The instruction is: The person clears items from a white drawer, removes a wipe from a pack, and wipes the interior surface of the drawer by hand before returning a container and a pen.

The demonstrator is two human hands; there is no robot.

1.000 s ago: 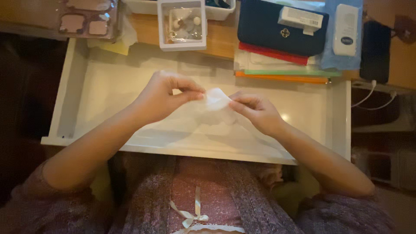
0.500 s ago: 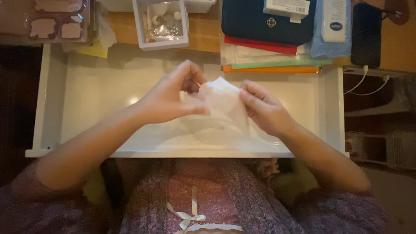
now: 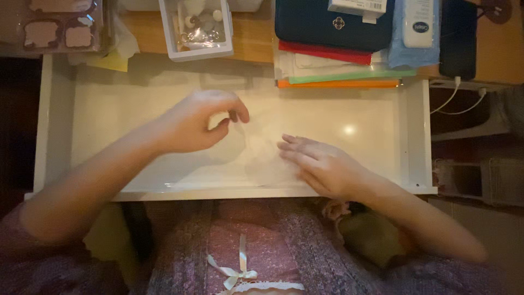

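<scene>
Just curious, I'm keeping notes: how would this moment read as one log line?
right hand: flat on white wipe | left hand: above it | place: white drawer

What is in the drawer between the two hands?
In the head view, a thin white wipe lies flat on the drawer floor between the left hand and the right hand, which presses on it.

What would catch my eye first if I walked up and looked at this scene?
Probably the two hands over the open white drawer: the right hand lies flat on a thin white sheet on the drawer's floor, while the left hand hovers curled beside it. Behind, on the wooden desk, a dark blue pouch tops bright folders, next to a small white box of trinkets.
</scene>
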